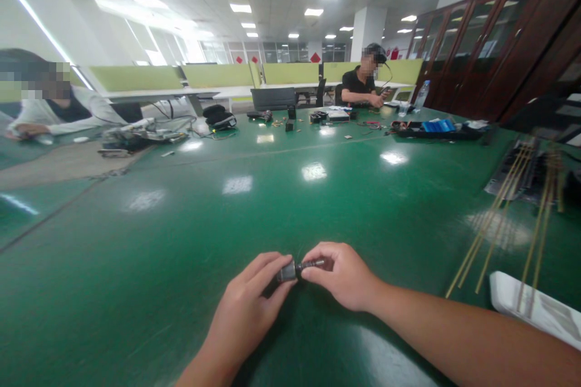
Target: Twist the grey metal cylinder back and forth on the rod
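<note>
Fingers and thumb of the left hand [249,297] close around a dark block [287,272], while the right hand [348,278] pinches the thin, ridged shaft [313,263] that juts from the block's right side. Both pieces sit between the two hands, over the green table [236,224].

Right of the grip, beyond the right forearm, lies a white tray [499,283], partly cut off by the picture edge; its moulded inside shows, but its contents are too blurred to name. Thin yellowish rods [492,221] slant down toward it, some overlapping its rim in view. Behind them is a blurred pile of dark items [512,175].

Well ahead of the grip and to the right, a long black tray [408,130] holds bright blue material [438,126] and other small things. Just behind that tray stand a clear bottle [422,97] and a clear cup [403,109]; what either holds cannot be made out.

Farther ahead and left of the grip rests a black pouch [220,117], its contents hidden, near a heap of grey parts [136,135]. Small black blocks [289,126] lie straight ahead. A person in black [358,81] sits across the table, and another person in a light top [86,106] sits at far left.
</note>
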`<action>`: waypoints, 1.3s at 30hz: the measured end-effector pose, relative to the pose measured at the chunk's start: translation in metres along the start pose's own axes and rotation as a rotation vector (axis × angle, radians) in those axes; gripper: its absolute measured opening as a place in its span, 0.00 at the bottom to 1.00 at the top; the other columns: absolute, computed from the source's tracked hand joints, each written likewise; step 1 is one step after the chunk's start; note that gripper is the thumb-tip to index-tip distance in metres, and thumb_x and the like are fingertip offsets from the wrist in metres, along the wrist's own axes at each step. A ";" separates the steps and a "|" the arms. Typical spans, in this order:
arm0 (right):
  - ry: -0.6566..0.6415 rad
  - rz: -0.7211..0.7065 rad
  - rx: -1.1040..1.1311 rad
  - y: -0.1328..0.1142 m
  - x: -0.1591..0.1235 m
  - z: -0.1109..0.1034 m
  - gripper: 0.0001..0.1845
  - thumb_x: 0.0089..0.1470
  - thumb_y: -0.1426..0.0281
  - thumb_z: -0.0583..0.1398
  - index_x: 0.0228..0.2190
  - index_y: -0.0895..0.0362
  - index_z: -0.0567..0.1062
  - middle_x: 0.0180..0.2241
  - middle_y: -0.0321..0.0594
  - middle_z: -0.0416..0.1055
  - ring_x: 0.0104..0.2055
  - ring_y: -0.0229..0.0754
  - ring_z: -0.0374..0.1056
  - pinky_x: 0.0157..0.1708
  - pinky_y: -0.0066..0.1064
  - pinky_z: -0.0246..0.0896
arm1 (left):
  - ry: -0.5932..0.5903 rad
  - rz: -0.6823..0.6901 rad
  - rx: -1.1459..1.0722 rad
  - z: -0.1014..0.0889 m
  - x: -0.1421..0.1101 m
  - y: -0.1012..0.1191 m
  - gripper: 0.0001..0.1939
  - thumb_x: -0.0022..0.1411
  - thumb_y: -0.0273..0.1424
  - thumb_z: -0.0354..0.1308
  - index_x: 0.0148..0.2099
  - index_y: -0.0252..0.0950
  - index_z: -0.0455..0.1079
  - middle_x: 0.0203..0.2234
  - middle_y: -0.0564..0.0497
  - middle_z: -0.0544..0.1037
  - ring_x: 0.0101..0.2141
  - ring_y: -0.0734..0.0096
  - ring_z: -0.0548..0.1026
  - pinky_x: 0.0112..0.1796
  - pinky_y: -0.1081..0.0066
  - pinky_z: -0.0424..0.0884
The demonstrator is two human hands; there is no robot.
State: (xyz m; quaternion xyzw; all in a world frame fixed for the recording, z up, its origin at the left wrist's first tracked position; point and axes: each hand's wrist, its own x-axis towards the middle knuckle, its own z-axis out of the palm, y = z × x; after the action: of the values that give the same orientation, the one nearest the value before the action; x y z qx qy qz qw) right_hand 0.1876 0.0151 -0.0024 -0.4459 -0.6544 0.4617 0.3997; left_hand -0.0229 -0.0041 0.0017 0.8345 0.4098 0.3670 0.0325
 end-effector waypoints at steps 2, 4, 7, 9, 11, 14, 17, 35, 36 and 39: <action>0.009 0.009 -0.004 0.000 0.000 0.000 0.06 0.49 0.69 0.66 0.32 0.57 0.81 0.29 0.36 0.75 0.30 0.38 0.67 0.31 0.28 0.60 | 0.008 0.002 0.007 -0.001 0.000 0.001 0.12 0.68 0.32 0.56 0.53 0.40 0.71 0.44 0.48 0.75 0.42 0.70 0.76 0.43 0.75 0.74; 0.009 0.013 0.000 -0.001 -0.001 0.000 0.07 0.49 0.69 0.65 0.32 0.57 0.81 0.29 0.36 0.74 0.29 0.37 0.66 0.30 0.28 0.60 | 0.006 -0.001 0.012 -0.001 0.001 0.001 0.12 0.68 0.32 0.56 0.52 0.39 0.72 0.44 0.47 0.75 0.42 0.69 0.76 0.43 0.74 0.75; 0.009 0.016 0.013 -0.001 -0.001 0.000 0.06 0.49 0.69 0.65 0.32 0.57 0.81 0.28 0.36 0.74 0.29 0.37 0.66 0.30 0.27 0.59 | 0.009 0.000 0.011 -0.002 0.001 0.001 0.12 0.68 0.32 0.56 0.52 0.39 0.72 0.44 0.47 0.75 0.42 0.68 0.76 0.43 0.73 0.75; 0.009 0.028 0.023 -0.002 -0.001 0.000 0.06 0.49 0.70 0.66 0.32 0.57 0.80 0.28 0.35 0.74 0.29 0.37 0.66 0.29 0.27 0.59 | 0.009 -0.002 0.011 -0.001 0.002 0.001 0.12 0.68 0.31 0.56 0.52 0.39 0.72 0.44 0.47 0.75 0.42 0.68 0.76 0.43 0.74 0.75; 0.006 0.046 0.045 -0.003 -0.001 0.000 0.05 0.49 0.70 0.65 0.32 0.57 0.80 0.27 0.35 0.73 0.28 0.37 0.66 0.29 0.27 0.59 | 0.010 -0.001 0.011 -0.001 0.002 0.001 0.12 0.68 0.32 0.56 0.52 0.39 0.72 0.44 0.47 0.75 0.42 0.69 0.76 0.43 0.74 0.75; -0.005 0.074 0.077 -0.003 -0.001 0.001 0.05 0.49 0.70 0.65 0.32 0.57 0.79 0.26 0.35 0.73 0.28 0.36 0.65 0.28 0.26 0.58 | 0.012 0.003 0.011 0.000 0.003 0.000 0.12 0.68 0.31 0.56 0.53 0.40 0.71 0.44 0.49 0.74 0.42 0.70 0.76 0.44 0.75 0.74; -0.005 0.078 0.096 -0.002 -0.001 0.001 0.05 0.50 0.70 0.65 0.31 0.57 0.78 0.26 0.34 0.72 0.28 0.36 0.65 0.28 0.26 0.58 | 0.009 0.006 0.010 0.000 0.003 0.000 0.12 0.68 0.31 0.56 0.53 0.40 0.71 0.44 0.49 0.74 0.43 0.71 0.75 0.44 0.76 0.73; -0.007 0.094 0.152 0.001 0.000 0.002 0.05 0.52 0.69 0.63 0.33 0.58 0.76 0.25 0.33 0.69 0.27 0.35 0.62 0.29 0.27 0.56 | 0.023 0.022 0.019 -0.003 0.002 -0.003 0.12 0.68 0.31 0.57 0.53 0.40 0.70 0.45 0.48 0.74 0.44 0.69 0.75 0.44 0.75 0.73; -0.005 0.091 0.152 0.001 -0.001 0.002 0.05 0.52 0.69 0.63 0.33 0.58 0.76 0.25 0.33 0.69 0.27 0.35 0.62 0.29 0.27 0.56 | 0.024 0.022 0.020 -0.003 0.002 -0.003 0.12 0.68 0.31 0.57 0.53 0.40 0.70 0.45 0.48 0.74 0.44 0.69 0.75 0.44 0.75 0.74; 0.005 0.084 0.146 0.001 -0.001 0.002 0.05 0.52 0.69 0.63 0.33 0.58 0.76 0.25 0.33 0.69 0.27 0.35 0.62 0.29 0.27 0.56 | 0.032 0.025 0.021 -0.004 0.003 -0.003 0.12 0.68 0.32 0.57 0.53 0.40 0.71 0.44 0.48 0.74 0.43 0.69 0.75 0.44 0.74 0.74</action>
State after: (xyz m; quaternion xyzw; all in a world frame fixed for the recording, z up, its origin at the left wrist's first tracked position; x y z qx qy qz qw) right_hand 0.1858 0.0137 -0.0043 -0.4437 -0.5987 0.5234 0.4132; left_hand -0.0262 -0.0015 0.0052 0.8339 0.4037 0.3762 0.0125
